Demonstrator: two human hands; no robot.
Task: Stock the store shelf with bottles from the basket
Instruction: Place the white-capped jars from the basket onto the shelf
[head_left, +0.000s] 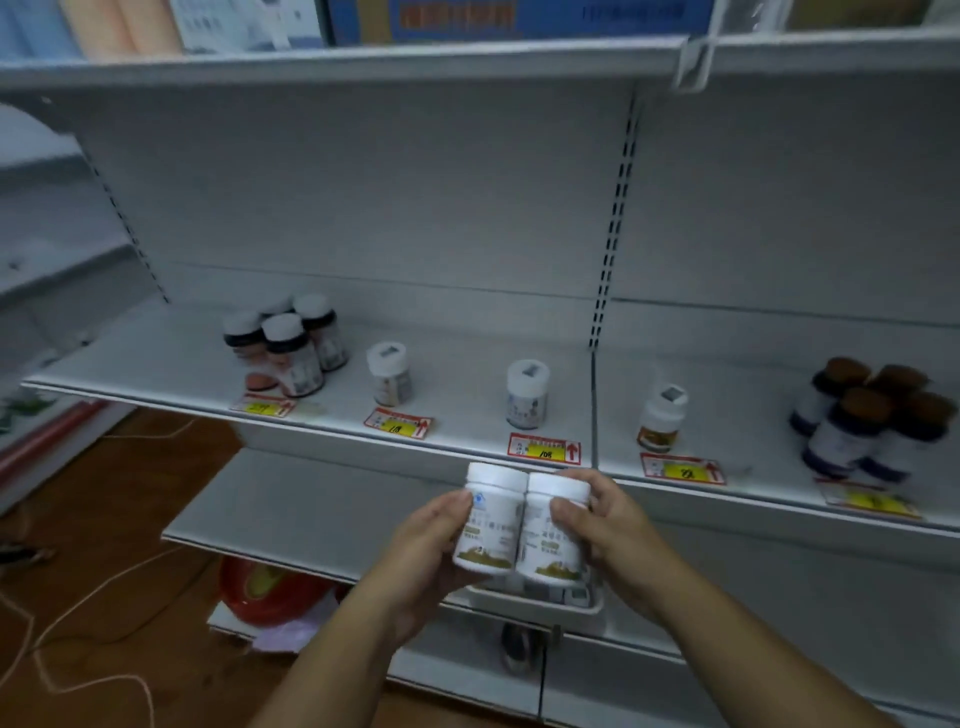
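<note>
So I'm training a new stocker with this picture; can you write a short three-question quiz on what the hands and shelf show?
1. True or false: each hand holds one white bottle.
2. How many single white-capped bottles stand alone on the shelf, each behind its own price tag?
3. Multiple choice: the brown-capped bottles stand at the A) left end, B) middle, C) right end of the shelf.

Key
1. True: the left hand grips the left white bottle, the right hand grips the right white bottle, the two held side by side.
2. Three.
3. C.
</note>
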